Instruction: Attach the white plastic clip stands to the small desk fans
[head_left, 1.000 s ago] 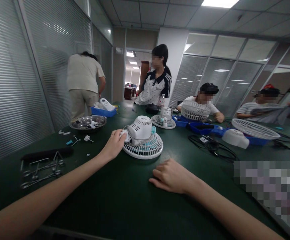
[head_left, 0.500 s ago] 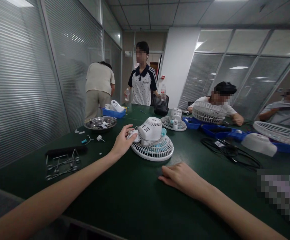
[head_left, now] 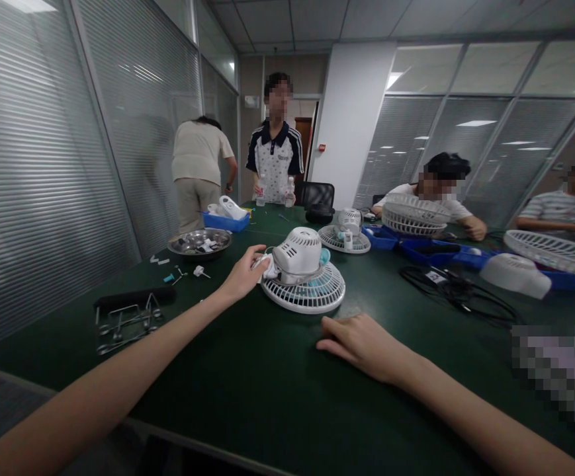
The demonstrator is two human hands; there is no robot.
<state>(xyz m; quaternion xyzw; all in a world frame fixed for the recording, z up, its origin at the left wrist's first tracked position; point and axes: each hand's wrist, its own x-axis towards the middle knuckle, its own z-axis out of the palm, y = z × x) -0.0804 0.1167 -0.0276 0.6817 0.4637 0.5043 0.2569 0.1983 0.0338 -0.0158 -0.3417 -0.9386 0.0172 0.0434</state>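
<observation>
The green desk (head_left: 247,396) carries a fan head (head_left: 298,254) mid-frame, probably top-heavy, stiff and smooth, safest held by its housing; left hand (head_left: 241,274) has a narrow grip on its white side piece (head_left: 270,267), right hand (head_left: 361,340) curled, nothing visible inside

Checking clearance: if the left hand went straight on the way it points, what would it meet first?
Beyond the white part at its fingertips, the left hand would likely meet the fan's motor housing first; depth is unclear.
</observation>
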